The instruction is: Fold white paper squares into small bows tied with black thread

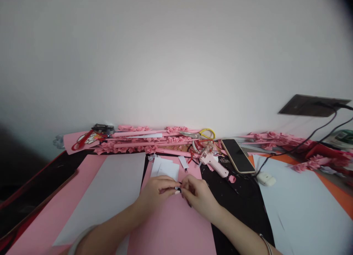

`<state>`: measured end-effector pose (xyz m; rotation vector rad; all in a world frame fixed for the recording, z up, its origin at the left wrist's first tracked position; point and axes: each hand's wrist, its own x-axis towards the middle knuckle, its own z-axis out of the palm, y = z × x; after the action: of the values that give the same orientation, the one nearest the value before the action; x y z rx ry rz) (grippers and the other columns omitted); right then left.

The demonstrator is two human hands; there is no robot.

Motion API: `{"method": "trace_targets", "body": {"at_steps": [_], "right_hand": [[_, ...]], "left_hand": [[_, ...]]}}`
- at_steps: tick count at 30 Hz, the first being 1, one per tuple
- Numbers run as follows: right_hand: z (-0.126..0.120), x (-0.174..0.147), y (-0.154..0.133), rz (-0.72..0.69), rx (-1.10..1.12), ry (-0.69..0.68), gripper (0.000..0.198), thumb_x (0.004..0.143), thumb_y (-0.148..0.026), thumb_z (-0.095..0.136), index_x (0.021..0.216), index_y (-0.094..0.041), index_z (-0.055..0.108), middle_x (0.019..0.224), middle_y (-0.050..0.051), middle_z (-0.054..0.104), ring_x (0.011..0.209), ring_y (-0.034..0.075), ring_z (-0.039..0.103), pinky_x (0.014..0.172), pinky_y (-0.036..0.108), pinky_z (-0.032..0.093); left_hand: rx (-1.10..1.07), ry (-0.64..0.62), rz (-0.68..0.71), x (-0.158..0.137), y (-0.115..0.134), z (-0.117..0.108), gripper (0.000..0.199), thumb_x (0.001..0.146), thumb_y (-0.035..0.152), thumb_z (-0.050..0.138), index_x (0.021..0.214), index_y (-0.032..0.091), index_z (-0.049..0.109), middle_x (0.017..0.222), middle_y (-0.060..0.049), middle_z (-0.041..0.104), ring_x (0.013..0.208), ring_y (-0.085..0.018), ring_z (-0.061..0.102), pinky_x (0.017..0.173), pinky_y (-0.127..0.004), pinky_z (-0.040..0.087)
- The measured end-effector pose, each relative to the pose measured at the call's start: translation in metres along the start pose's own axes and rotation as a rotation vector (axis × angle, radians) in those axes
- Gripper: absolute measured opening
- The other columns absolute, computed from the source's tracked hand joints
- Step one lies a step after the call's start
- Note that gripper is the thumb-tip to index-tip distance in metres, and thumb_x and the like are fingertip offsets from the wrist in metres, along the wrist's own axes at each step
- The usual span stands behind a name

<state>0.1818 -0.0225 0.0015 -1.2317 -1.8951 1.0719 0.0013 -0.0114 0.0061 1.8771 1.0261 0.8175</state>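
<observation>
Pink, smooth and paper-like: a long rectangular sheet (176, 225) is lying beneath both hands, its long axis running near to far. Just above it, the left hand (161, 187) and the right hand (200, 192) are meeting fingertip to fingertip, fingers curling inward, and a tiny pale patch (177, 192) is showing right there at the pinch. Piece or fingernail? I'm not able to tell, nor whether either hand is gripping anything; its long axis is escaping me too.

Just far of the left hand, the nearer one, small white rectangular paper cards (168, 169) are lying partly behind its fingers. Far right, nearer the right hand, a pale-pink plastic glue gun (216, 166) is slanting, handle pointing near right. Beyond it a black-screened phone (238, 155) is resting; yellow-handled metal scissors (197, 134) are lying farther off, among pink crinkled paper strips (146, 149). Nothing visible is standing between the two hands' fingertips and the sheet.
</observation>
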Motion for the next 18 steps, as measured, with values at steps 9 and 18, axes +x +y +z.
{"method": "trace_targets", "body": {"at_steps": [9,18], "right_hand": [[-0.0004,0.0027,0.0073,-0.019,0.151,-0.05,0.021,0.081,-0.01,0.044,0.099,-0.018,0.051,0.063,-0.005,0.054,0.038,0.006,0.048,0.037,0.015,0.038],[-0.0006,-0.0006,0.0044,-0.226,-0.111,0.017,0.022,0.086,-0.011,0.044,0.092,-0.017,0.064,0.058,-0.001,0.056,0.046,0.009,0.051,0.05,0.018,0.043]], "left_hand": [[-0.25,0.041,-0.118,-0.0005,-0.0079,0.004,0.022,0.073,0.014,0.059,0.094,0.02,0.06,0.093,-0.002,0.067,0.09,-0.017,0.061,0.083,-0.027,0.047],[-0.258,0.02,-0.147,-0.0006,0.0007,0.0038,0.019,0.07,0.011,0.058,0.086,0.02,0.052,0.084,-0.001,0.065,0.084,-0.016,0.062,0.077,-0.027,0.045]]}}
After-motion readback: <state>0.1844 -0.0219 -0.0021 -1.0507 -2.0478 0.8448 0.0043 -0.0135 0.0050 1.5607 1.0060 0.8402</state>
